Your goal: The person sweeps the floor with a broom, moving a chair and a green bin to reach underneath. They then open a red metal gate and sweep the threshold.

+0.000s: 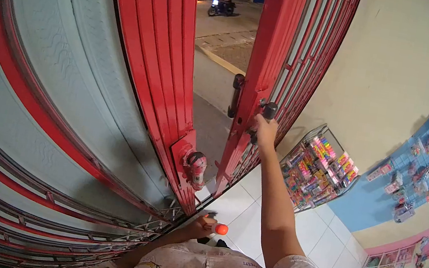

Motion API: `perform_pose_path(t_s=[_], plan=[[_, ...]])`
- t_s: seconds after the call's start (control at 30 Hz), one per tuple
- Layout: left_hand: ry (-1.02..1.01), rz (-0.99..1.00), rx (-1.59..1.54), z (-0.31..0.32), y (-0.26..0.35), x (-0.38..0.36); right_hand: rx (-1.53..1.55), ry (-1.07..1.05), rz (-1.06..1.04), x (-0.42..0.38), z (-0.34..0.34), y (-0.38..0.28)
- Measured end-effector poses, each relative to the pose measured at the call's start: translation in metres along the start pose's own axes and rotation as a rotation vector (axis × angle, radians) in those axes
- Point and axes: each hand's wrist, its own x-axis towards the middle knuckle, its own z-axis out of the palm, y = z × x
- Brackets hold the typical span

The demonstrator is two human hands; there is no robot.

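My right hand (pixel 265 130) reaches forward at the end of a stretched arm, its fingers wrapped round the black handle (pixel 269 110) of a red metal door (pixel 262 58). The door stands partly open, with a gap between it and the red panel (pixel 157 31) on the left. Low in front of my body, my left hand (pixel 203 225) is closed on a small tool with a round orange end (pixel 221 229). A dark part shows above the fingers; its exact kind is hidden. A worn red and black lock housing (pixel 195 169) sits on the left panel.
Through the gap are the street (pixel 230 31) and a rider on a motorcycle (pixel 222 7) with its headlight lit. A wire rack (pixel 319 169) of colourful small goods stands right of the door. Packaged items hang on a blue wall grid (pixel 416 158). White floor tiles (pixel 316 232) lie below.
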Motion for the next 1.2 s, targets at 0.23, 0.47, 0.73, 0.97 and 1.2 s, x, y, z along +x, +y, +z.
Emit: perform_pose_path(t_s=[0.23,0.47,0.73,0.97,1.2], plan=[[0.187,-0.171,-0.032,-0.017,0.021,-0.007,0.064,0.008,0.035,-0.051,0.026,-0.009],[0.125,-0.235,-0.185,-0.034,0.008,-0.015,0.032,-0.082,0.056,-0.089,0.039,-0.011],[0.046,-0.2,-0.161,-0.035,-0.01,-0.022,0.099,-0.099,0.089,-0.123,0.053,-0.02],[0.024,-0.219,-0.159,-0.047,0.001,-0.003,-0.022,-0.082,0.026,-0.143,0.059,-0.026],[-0.048,-0.224,-0.113,-0.05,0.015,0.038,0.045,-0.263,-0.012,-0.139,0.052,-0.02]])
